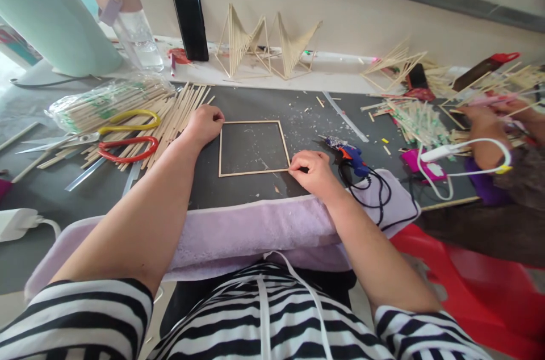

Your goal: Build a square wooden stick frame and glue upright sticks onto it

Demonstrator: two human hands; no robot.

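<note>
A square frame of thin wooden sticks [255,172] lies flat on the dark table in front of me. My left hand [206,123] is closed at its far left corner, fingertips pinching there. At the near right corner, my right hand [311,171] pinches the frame between thumb and fingers. Just right of that hand rests a blue glue gun [354,160] with a black cord. Beside my left forearm, a pile of loose wooden sticks [179,116] lies under scissors [128,150] with red and yellow handles.
Two stick models [244,45] and a phone [190,25] stand along the wall. A glue stick [346,117] lies on the table [251,99]. A bottle [135,30] stands back left. Another person's hand [489,116] works at far right, near a white cable [472,147]. A lilac cloth [255,229] covers the near edge.
</note>
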